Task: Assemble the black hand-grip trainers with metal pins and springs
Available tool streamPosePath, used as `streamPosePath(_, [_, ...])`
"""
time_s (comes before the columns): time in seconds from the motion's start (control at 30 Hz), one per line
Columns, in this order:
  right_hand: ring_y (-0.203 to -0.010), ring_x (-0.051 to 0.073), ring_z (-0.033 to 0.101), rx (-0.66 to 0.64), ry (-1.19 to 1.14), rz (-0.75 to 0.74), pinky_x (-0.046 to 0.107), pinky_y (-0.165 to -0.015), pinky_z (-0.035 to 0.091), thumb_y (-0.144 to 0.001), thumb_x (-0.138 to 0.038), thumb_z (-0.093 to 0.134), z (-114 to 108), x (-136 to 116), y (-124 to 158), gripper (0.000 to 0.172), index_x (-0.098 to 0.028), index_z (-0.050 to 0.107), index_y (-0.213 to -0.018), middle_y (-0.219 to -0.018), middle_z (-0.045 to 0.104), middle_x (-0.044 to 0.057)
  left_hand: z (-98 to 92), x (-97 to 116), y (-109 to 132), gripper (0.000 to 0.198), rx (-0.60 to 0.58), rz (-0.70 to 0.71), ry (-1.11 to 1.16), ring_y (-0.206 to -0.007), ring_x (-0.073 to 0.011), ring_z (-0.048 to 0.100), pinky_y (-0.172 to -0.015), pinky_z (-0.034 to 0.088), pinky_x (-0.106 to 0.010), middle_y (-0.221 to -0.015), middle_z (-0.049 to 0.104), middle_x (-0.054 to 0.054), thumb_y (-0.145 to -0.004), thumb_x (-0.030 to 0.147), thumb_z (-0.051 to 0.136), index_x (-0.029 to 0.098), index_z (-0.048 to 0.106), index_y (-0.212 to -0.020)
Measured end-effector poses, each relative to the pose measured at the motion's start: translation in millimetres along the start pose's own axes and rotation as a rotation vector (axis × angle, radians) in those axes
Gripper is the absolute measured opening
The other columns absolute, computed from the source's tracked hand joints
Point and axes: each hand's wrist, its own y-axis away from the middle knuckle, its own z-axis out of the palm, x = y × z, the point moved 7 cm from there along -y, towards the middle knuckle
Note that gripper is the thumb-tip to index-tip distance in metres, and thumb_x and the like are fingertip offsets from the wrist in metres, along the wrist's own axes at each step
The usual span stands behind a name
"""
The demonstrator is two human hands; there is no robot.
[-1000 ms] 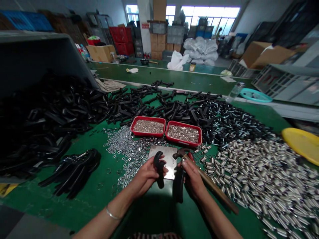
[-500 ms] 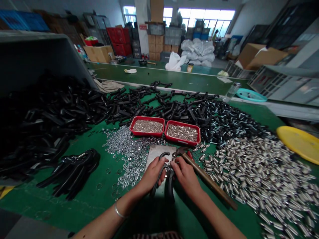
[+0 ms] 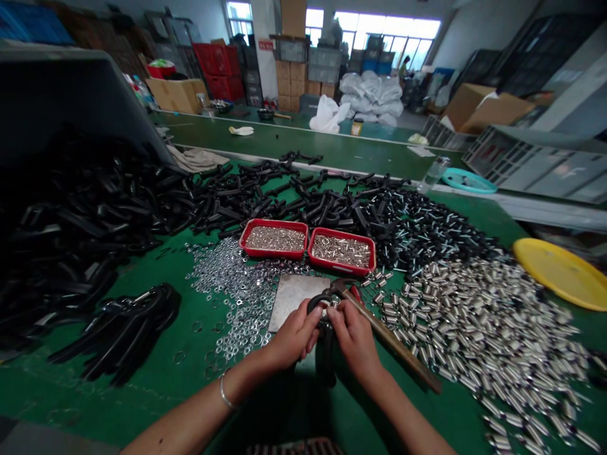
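Observation:
My left hand (image 3: 294, 332) is closed around a pair of black-handled pruning shears (image 3: 325, 360), whose curved dark jaw rises above my fingers. The fingers of my right hand (image 3: 355, 338) are pinched at the middle of the same shears. A small silver part (image 3: 335, 301) shows at my right fingertips; its shape is mostly hidden. Just beyond my hands lies a flat metal plate (image 3: 294, 296). A hammer (image 3: 398, 344) with a wooden handle rests beside my right hand, its head by the shears.
Two red trays (image 3: 274, 254) of small metal parts stand beyond the plate. Silver nuts (image 3: 239, 316) spread at left, silver springs (image 3: 455, 316) at right. Black handles (image 3: 142, 196) pile at back left, more shears parts (image 3: 126, 328) nearer. A yellow lid (image 3: 559, 272) lies far right.
My hands have tilted the shears and drawn together over them, so the curved jaw now stands closer to my right fingertips. The whole view has shifted slightly.

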Motion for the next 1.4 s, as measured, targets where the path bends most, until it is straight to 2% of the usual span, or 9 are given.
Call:
streamPosePath(0.17, [-0.056, 0.013, 0.051, -0.223, -0.119, 0.084, 0.025, -0.054, 0.038, -0.099, -0.048, 0.044, 12, 7, -4, 0.030, -0.023, 0.047, -0.084, -0.067, 0.054, -0.003, -11.3, 2, 6, 0.050, -0.045, -0.006, -0.219, -0.048, -0.0155, 0.055, -0.049, 0.043, -0.025, -0.056, 0.054, 0.005, -0.102, 0.056, 0.028, 0.015, 0.043, -0.127])
streamPosePath(0.37, [-0.045, 0.007, 0.043, -0.594, -0.361, 0.214, 0.022, -0.040, 0.033, -0.098, -0.057, 0.040, 31, 0, 9, 0.039, -0.020, 0.051, -0.101, -0.082, 0.055, -0.002, -22.2, 12, 20, 0.058, -0.165, 0.003, -0.600, -0.101, -0.0294, 0.067, -0.084, 0.050, -0.037, -0.112, 0.069, -0.011, -0.087, 0.057, 0.060, 0.020, 0.046, -0.129])
streamPosePath(0.57, [-0.089, 0.019, 0.061, -0.440, 0.049, 0.034, 0.030, -0.078, 0.047, -0.101, -0.039, 0.042, 31, -9, -1, 0.025, -0.018, 0.055, -0.102, -0.096, 0.064, 0.007, -24.3, 19, 21, 0.073, -0.161, -0.076, -0.708, -0.103, -0.0343, 0.067, -0.084, 0.051, -0.040, -0.111, 0.069, -0.014, -0.078, 0.059, 0.069, 0.016, 0.044, -0.130])
streamPosePath(0.7, [-0.090, 0.022, 0.064, -0.473, 0.244, 0.028, 0.031, -0.078, 0.047, -0.101, -0.040, 0.042, 29, -6, -25, 0.032, -0.015, 0.057, -0.114, -0.100, 0.069, 0.011, -38.4, 20, -5, 0.065, -0.126, 0.008, -0.748, -0.104, -0.0307, 0.068, -0.084, 0.052, -0.036, -0.115, 0.069, -0.012, -0.083, 0.057, 0.066, 0.020, 0.046, -0.132])
streamPosePath(0.83, [-0.101, 0.024, 0.063, -0.343, 0.501, -0.141, 0.033, -0.086, 0.046, -0.095, -0.036, 0.056, -9, -11, -73, 0.030, -0.021, 0.064, -0.121, -0.113, 0.068, 0.010, -66.0, 23, -37, 0.055, -0.040, 0.064, -1.059, -0.102, -0.0325, 0.068, -0.083, 0.053, -0.039, -0.115, 0.069, -0.014, -0.089, 0.056, 0.060, 0.020, 0.054, -0.131])
streamPosePath(0.93, [-0.098, 0.021, 0.061, -0.217, 0.624, -0.173, 0.031, -0.088, 0.045, -0.098, -0.029, 0.052, -43, 2, -114, 0.023, -0.020, 0.073, -0.103, -0.106, 0.067, 0.009, -72.1, 35, -51, 0.044, -0.055, 0.143, -1.281, -0.095, -0.0310, 0.069, -0.079, 0.053, -0.039, -0.109, 0.068, -0.013, -0.092, 0.053, 0.055, 0.021, 0.063, -0.121])
streamPosePath(1.03, [-0.103, 0.022, 0.058, -0.134, 0.831, -0.183, 0.030, -0.088, 0.043, -0.098, -0.029, 0.054, -59, 19, -145, 0.023, -0.020, 0.075, -0.099, -0.103, 0.067, 0.010, -69.3, 63, -70, 0.035, 0.014, 0.235, -1.372, -0.089, -0.0272, 0.068, -0.077, 0.053, -0.036, -0.100, 0.068, -0.012, -0.098, 0.046, 0.048, 0.018, 0.068, -0.107])
streamPosePath(1.17, [-0.101, 0.024, 0.057, -0.097, 0.981, -0.179, 0.030, -0.082, 0.043, -0.094, -0.033, 0.060, -51, 29, -169, 0.019, -0.020, 0.074, -0.096, -0.102, 0.068, 0.010, -50.0, 98, -118, 0.026, 0.081, 0.329, -1.404, -0.091, -0.0238, 0.068, -0.081, 0.054, -0.033, -0.098, 0.069, -0.011, -0.099, 0.021, 0.044, 0.015, 0.068, -0.101])
streamPosePath(1.4, [-0.101, 0.029, 0.051, -0.057, 1.036, -0.210, 0.037, -0.082, 0.041, -0.094, -0.020, 0.052, -29, 34, -180, 0.018, -0.014, 0.068, -0.099, -0.104, 0.064, 0.018, -26.7, 84, -188, 0.024, 0.027, 0.254, -1.443, -0.092, -0.0291, 0.070, -0.084, 0.054, -0.039, -0.095, 0.071, -0.021, -0.091, 0.004, 0.047, 0.005, 0.071, -0.095])
